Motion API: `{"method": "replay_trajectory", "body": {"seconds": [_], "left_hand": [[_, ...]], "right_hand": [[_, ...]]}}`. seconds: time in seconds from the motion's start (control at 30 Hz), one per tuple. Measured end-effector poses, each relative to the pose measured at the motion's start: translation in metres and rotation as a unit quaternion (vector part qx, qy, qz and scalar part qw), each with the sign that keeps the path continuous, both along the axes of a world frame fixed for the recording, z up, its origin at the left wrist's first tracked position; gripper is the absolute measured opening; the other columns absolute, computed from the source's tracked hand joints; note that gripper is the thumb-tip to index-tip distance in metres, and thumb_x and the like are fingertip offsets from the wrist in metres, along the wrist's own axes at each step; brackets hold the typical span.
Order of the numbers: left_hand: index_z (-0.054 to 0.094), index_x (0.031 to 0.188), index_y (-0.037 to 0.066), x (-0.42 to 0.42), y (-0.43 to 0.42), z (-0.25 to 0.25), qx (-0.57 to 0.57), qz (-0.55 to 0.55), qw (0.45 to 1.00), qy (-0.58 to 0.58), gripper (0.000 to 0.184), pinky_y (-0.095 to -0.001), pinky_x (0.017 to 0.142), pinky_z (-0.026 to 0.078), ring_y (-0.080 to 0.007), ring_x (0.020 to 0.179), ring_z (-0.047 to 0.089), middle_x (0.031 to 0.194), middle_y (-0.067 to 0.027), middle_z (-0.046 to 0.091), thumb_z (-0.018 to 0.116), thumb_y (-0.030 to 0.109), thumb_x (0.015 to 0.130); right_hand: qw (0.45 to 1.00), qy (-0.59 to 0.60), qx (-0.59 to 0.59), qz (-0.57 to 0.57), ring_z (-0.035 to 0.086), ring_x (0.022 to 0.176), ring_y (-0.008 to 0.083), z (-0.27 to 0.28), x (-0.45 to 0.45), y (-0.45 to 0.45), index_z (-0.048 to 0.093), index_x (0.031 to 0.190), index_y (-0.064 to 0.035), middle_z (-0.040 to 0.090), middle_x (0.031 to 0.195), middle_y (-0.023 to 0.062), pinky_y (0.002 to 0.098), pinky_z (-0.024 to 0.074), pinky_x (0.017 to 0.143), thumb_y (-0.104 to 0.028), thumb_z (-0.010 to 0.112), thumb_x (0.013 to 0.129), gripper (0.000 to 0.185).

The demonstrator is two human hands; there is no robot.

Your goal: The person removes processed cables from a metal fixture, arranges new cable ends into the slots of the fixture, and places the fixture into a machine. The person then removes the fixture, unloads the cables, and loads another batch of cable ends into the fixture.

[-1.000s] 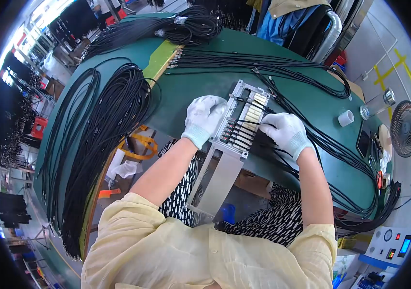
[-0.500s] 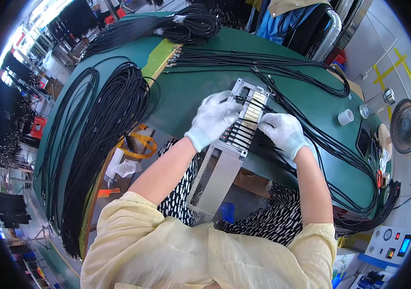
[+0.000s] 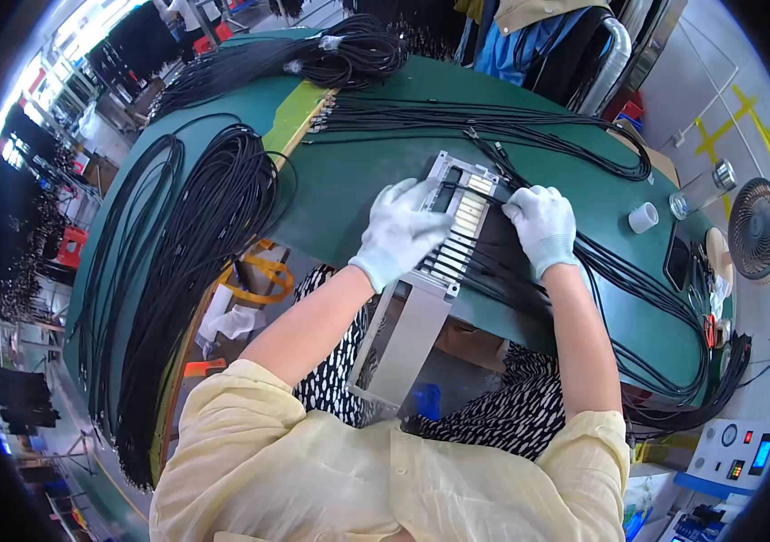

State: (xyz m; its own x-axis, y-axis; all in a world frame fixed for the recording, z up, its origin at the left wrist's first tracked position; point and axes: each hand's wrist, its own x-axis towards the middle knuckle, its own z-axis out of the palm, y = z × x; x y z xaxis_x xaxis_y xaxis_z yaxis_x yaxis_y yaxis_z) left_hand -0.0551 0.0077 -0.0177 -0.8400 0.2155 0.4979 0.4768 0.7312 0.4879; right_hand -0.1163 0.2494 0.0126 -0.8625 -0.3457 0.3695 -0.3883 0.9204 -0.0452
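Observation:
A metal fixture (image 3: 446, 287) with a row of pale slotted blocks (image 3: 471, 211) stands at the table's near edge. Several black cables (image 3: 493, 262) lie across its lower slots and trail off to the right. One more black cable crosses near the upper end. My left hand (image 3: 400, 229), in a white glove, is over the fixture's left side with its fingers stretched out and apart. My right hand (image 3: 543, 228), gloved too, is closed just right of the fixture, its fingertips pinching the upper cable; the exact grip is partly hidden.
Bundled black cables (image 3: 213, 199) cover the left of the green table (image 3: 340, 190); more cables (image 3: 493, 122) stretch along the back. At the right are a white cup (image 3: 643, 218), a glass bottle (image 3: 705, 190) and a fan (image 3: 758, 230). A metal bracket (image 3: 398, 348) extends toward my lap.
My right hand has moved up and to the right, away from the fixture's blocks. My left hand stays over the left side, with its fingers shifted slightly lower.

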Motion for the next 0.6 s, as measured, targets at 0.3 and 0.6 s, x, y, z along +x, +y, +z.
{"method": "replay_trajectory", "body": {"seconds": [0.3, 0.6], "left_hand": [[0.068, 0.091, 0.008, -0.012, -0.012, 0.004, 0.151, 0.086, 0.984, -0.046, 0.02, -0.0393, 0.102, 0.04, -0.0287, 0.119, 0.052, 0.119, -0.013, 0.064, 0.056, 0.023, 0.092], [0.067, 0.089, 0.008, -0.005, -0.006, 0.014, 0.183, -0.095, 0.978, 0.017, 0.007, -0.0387, 0.102, 0.041, -0.0291, 0.123, 0.05, 0.124, -0.012, 0.061, 0.061, 0.012, 0.088]], "right_hand": [[0.983, -0.07, -0.103, 0.134, 0.06, 0.088, 0.0288, 0.021, 0.016, -0.002, 0.07, 0.083, -0.0124, 0.065, 0.083, 0.0063, 0.0407, 0.0487, 0.081, -0.023, 0.072, 0.078, 0.012], [0.946, -0.148, -0.201, 0.207, 0.06, 0.086, 0.034, 0.028, 0.036, -0.033, 0.07, 0.096, -0.0059, 0.067, 0.092, 0.0152, 0.0418, 0.0474, 0.078, -0.028, 0.069, 0.082, 0.026]]}}
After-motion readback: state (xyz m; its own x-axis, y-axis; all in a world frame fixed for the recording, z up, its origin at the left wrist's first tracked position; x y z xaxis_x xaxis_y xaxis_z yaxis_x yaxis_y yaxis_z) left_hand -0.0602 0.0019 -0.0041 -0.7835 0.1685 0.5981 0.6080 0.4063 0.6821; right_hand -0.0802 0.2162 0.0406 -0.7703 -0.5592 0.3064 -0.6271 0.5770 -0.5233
